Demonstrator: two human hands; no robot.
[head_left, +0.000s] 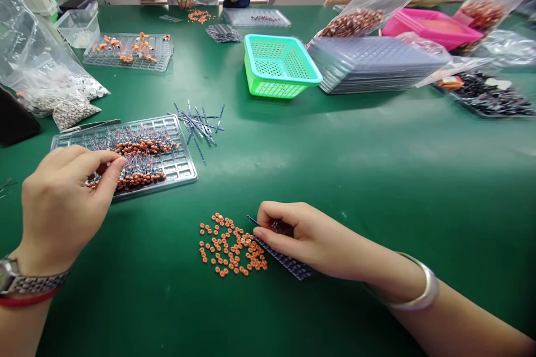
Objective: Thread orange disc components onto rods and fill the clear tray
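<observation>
Orange-tipped, wired parts: pinch lightly, avoid tangling

The left hand, pinched closed, contents hidden, is at their clear plastic tray toward the worktop's left side edge. The right hand, its grip unclear, curls over a flat dark-blue strip beside small orange rings toward the near edge.

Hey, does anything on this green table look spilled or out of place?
Nothing looks clearly damaged. The thin strips lie crisscrossed by the clear tray's far right corner, rather untidy. Small orange rings sit loose on the tabletop beside the right hand, perhaps deliberately.
</observation>
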